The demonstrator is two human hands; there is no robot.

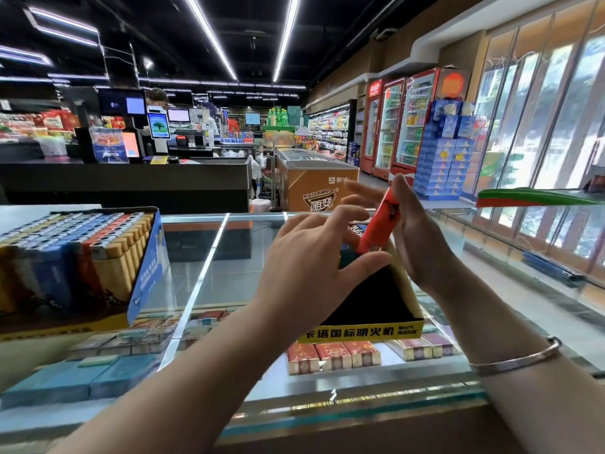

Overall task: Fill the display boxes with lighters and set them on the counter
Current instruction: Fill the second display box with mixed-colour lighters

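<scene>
An orange lighter (376, 226) is pinched upright by the right hand (422, 237) above the yellow display box (360, 334); left hand (307, 257) fingers spread, empty. Judged light, rigid, smooth; best gripped mid-body.

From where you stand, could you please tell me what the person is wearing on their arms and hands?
Both forearms are bare, with no sleeves in view. The right wrist carries a thin, plain silver bangle. The left hand and right hand wear no gloves, and I see no rings or watch.
</scene>
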